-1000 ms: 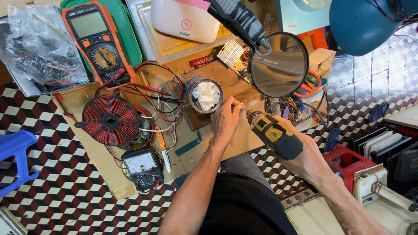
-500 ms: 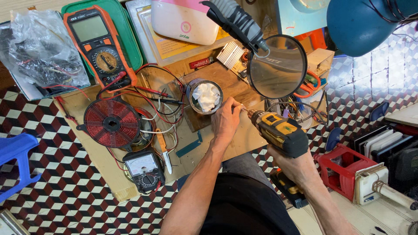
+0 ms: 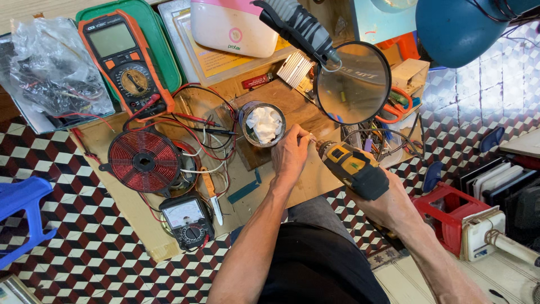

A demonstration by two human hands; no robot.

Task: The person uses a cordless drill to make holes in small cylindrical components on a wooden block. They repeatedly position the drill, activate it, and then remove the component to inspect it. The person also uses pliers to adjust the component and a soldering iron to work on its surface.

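Observation:
My right hand (image 3: pixel 388 205) grips a yellow and black cordless drill (image 3: pixel 351 167), its nose pointing left toward my left hand (image 3: pixel 289 155). The left hand's fingers are closed around the drill's chuck tip over the wooden work board (image 3: pixel 140 217). Just left of that hand stands a round tin (image 3: pixel 262 124) with crumpled white tissue inside. What sits under the drill tip is hidden by the fingers.
A magnifying glass (image 3: pixel 351 81) on a flexible arm hangs above the drill. An orange multimeter (image 3: pixel 125 65), a red copper coil (image 3: pixel 144 160), a small analogue meter (image 3: pixel 185 218), and red and black leads lie on the board. A blue lamp shade (image 3: pixel 461 28), a red crate (image 3: pixel 447 217) and a blue stool (image 3: pixel 22 217) surround it.
The drill has tilted and its body dropped slightly to the right in my right hand. My left hand stays at the chuck.

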